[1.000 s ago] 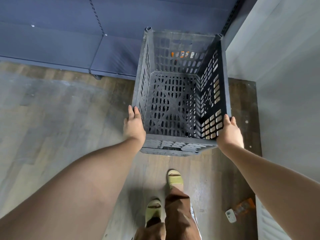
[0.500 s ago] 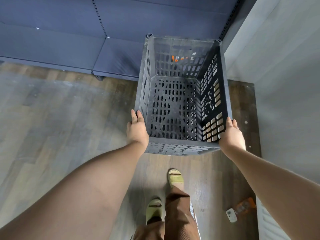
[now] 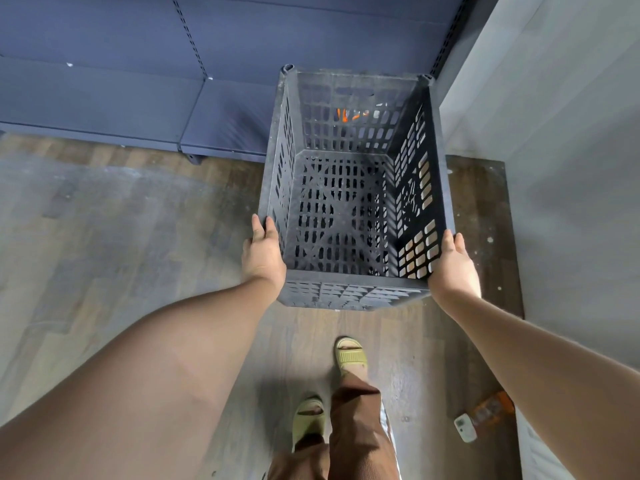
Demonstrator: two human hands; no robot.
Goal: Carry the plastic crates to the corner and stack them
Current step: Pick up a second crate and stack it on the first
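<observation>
A worn wooden floor (image 3: 104, 237) meets a grey wall (image 3: 554, 133) on the right and dark blue shelving (image 3: 138, 81) at the far side, forming a corner. One dark plastic crate (image 3: 349, 202), slotted on every side and empty, is in view, held up above the floor in that corner. Something orange shows through its far wall; I cannot tell what. Two hands grip it: the left hand (image 3: 263, 254) is pressed flat against the crate's left near edge, the right hand (image 3: 453, 268) against its right near edge, fingers extended along the walls. Two green sandals (image 3: 349, 355) stand below. A small white device (image 3: 465, 427) lies on the floor by the wall.
</observation>
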